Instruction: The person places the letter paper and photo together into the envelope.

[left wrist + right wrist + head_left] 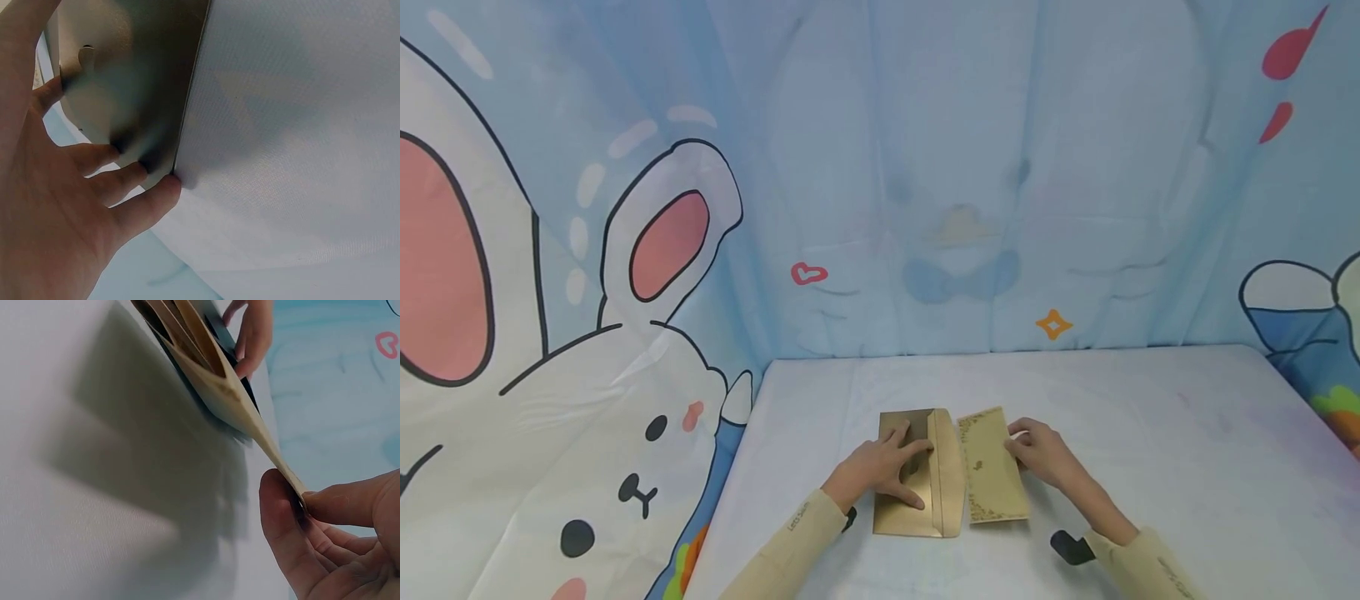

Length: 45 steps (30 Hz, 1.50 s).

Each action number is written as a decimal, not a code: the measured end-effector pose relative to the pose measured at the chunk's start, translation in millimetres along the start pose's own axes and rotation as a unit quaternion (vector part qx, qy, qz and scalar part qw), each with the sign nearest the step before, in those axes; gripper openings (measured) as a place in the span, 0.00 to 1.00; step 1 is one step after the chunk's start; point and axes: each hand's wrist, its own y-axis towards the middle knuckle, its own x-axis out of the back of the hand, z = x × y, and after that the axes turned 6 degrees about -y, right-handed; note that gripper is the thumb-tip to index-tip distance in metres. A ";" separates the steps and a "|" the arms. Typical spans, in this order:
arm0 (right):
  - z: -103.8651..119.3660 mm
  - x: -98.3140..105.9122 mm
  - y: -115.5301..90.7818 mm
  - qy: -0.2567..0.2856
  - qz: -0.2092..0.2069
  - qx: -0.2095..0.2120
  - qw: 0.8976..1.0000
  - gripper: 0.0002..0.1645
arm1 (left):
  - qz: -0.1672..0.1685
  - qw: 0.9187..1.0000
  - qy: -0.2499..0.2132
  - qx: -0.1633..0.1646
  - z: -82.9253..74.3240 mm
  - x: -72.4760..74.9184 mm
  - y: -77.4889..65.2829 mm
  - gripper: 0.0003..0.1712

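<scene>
A gold envelope (951,479) lies on the table with its flap out to the right. Spread across it is my left hand (880,467), its fingers mostly straight. In the left wrist view those fingertips rest along the envelope's (178,56) shiny surface and edge. Just right of the flap is a pale gold folded card (988,475) with ornate printed corners, tilted up off the table. My right hand (1041,450) pinches its right edge. The right wrist view shows the card (234,403) nearly edge-on, its layers parted at one end, between thumb and fingers.
A white cloth covers the table (1150,433). Behind it hangs a blue curtain (820,183) printed with cartoon rabbits. Both forearms wear beige sleeves (797,542), and a black strap end (1070,547) sticks out by the right wrist.
</scene>
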 end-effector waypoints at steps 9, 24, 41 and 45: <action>5.4 -9.0 9.8 0.002 0.007 -0.022 1.000 0.17 | 0.002 1.000 -0.002 -0.002 3.1 -2.8 3.4 0.59; 13.2 -22.5 13.1 0.006 -0.006 -0.010 1.000 0.12 | 0.001 1.000 -0.001 0.000 0.3 0.0 1.4 0.60; 23.3 -38.0 16.8 0.027 -0.012 -0.023 0.999 0.10 | 0.003 1.000 -0.002 -0.002 0.6 0.3 2.9 0.60; 25.6 -42.5 17.1 0.032 -0.016 -0.018 0.999 0.09 | 0.005 1.000 -0.002 0.000 0.6 0.2 2.9 0.60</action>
